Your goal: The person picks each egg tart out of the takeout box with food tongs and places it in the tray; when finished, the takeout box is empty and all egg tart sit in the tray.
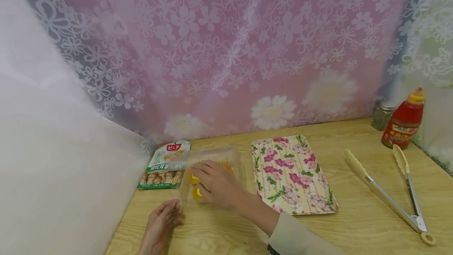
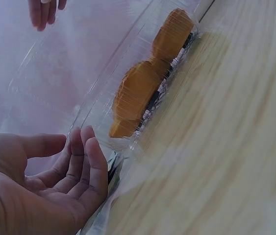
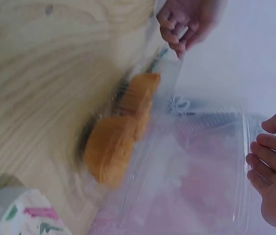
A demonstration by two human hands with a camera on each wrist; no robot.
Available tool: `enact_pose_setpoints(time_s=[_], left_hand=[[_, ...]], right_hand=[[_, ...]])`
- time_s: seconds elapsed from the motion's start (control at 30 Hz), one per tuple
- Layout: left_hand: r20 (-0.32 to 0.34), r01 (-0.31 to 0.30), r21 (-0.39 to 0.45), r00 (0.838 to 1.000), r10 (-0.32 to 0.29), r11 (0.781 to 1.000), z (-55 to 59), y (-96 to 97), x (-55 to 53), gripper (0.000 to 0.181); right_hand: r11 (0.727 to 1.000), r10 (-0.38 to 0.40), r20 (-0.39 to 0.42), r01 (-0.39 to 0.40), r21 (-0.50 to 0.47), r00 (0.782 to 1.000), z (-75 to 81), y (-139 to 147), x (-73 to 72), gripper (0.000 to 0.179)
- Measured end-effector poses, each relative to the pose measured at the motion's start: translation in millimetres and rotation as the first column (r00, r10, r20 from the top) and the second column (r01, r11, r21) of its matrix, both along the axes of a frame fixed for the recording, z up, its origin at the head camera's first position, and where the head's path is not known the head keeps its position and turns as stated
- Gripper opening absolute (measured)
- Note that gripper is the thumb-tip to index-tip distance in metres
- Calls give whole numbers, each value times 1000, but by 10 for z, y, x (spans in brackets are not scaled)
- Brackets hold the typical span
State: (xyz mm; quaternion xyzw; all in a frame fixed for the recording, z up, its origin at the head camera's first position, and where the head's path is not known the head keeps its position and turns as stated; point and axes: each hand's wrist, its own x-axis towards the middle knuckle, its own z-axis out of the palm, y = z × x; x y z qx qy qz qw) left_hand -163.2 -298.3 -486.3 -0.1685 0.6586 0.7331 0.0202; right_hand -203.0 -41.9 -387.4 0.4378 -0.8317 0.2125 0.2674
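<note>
A clear plastic clamshell box (image 1: 244, 172) stands on the wooden table, holding orange-topped food pieces (image 2: 137, 90) with dark and whitish bits beneath them. In the right wrist view its clear lid (image 3: 201, 176) stands raised. My right hand (image 1: 219, 186) is over the box in the head view, its fingers loosely bent near the lid's edge; whether they touch it I cannot tell. At the box's front left corner, my left hand (image 1: 162, 221) has its fingers curved and its thumb apart from them. Nothing shows gripped between them (image 2: 54, 181).
Behind the box's left side lies a printed food packet (image 1: 164, 166). A flowered tray (image 1: 291, 174) lies to the right, then open tongs (image 1: 393, 200). A red sauce bottle (image 1: 403, 123) and a small jar (image 1: 383, 116) stand at the back right. A floral curtain (image 1: 226, 50) hangs behind.
</note>
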Motion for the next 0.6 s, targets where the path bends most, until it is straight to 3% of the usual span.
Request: enact_pose_setpoints(time_s=[0.17,0.4,0.5,0.6], left_hand=[[13,3,1,1000,-3,1000,2,-7,5,29],[17,9,-27,1000,-9,1000,-4,-20,12,34],[16,13,-34,1000,-12,999,-5,-18,8,34],[13,10,-30,1000,-10,999,-7,-8,0,33]], right_hand=[[996,-48,61,52,-70,997,79,198,-99,43],[965,-125,37,130,-228,992,130,417,-276,47],[937,-126,128,161,-309,984,149,485,-359,49],[899,-68,270,176,-402,961,163,539,-435,52]])
